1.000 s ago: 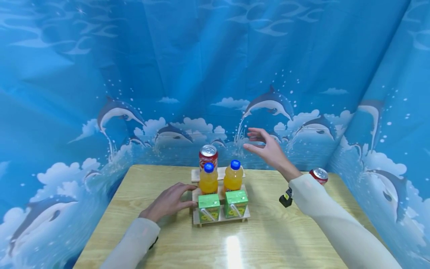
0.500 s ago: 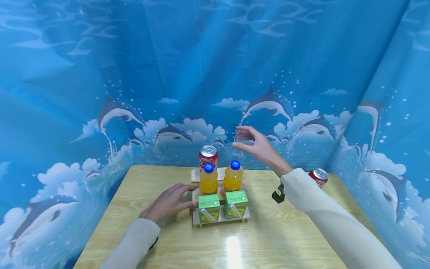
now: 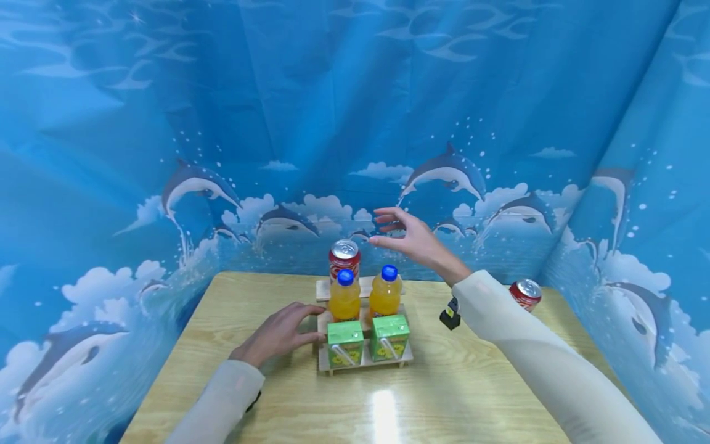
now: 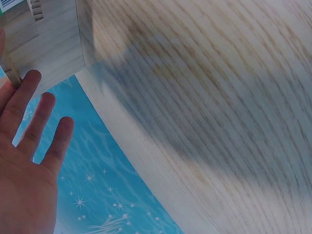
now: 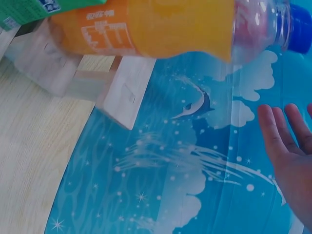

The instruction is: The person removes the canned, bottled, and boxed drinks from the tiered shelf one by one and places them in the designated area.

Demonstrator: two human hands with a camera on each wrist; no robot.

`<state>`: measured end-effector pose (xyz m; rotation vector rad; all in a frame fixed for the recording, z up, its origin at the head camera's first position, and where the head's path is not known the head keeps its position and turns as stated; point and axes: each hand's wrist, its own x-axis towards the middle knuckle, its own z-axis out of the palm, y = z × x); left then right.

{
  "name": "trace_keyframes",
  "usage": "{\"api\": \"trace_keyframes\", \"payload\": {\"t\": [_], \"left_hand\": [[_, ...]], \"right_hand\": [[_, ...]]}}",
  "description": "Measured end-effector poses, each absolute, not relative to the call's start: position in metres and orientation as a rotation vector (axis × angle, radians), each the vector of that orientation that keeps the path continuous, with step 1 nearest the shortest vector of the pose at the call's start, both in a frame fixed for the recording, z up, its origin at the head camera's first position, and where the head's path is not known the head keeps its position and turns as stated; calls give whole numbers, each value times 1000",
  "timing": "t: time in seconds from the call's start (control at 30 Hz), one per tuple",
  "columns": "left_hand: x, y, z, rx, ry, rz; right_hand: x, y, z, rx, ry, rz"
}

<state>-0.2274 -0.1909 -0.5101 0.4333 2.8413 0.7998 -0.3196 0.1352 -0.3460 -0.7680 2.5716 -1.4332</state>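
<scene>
A small stepped wooden rack (image 3: 367,285) carries the drinks. On its top step stands a red soda can (image 3: 344,254), at the left. Two orange juice bottles (image 3: 344,303) with blue caps occupy the middle step, and two green juice boxes (image 3: 345,345) with straws the bottom one. My left hand (image 3: 279,333) touches the rack's left side; three of its fingers (image 4: 31,117) look fairly straight in the left wrist view. My right hand (image 3: 418,239) hovers above and behind the right bottle, thumb and fingers apart, holding nothing. One juice bottle (image 5: 180,29) spans the top of the right wrist view.
A second red soda can (image 3: 525,294) stands at the table's back right, partly behind the right sleeve. The light wooden table (image 3: 266,407) ends at a blue dolphin-print curtain (image 3: 310,123) behind and at both sides.
My right hand has moved left, from beyond the rack's right side to just right of and above the can on the top step. The left hand and the rack have stayed put.
</scene>
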Motion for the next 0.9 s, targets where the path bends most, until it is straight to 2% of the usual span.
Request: {"api": "trace_keyframes", "payload": {"t": [0.9], "left_hand": [[-226,-192,-507,463,2843,791]], "right_hand": [[-321,99,-356,-838,2492,-1268]]}}
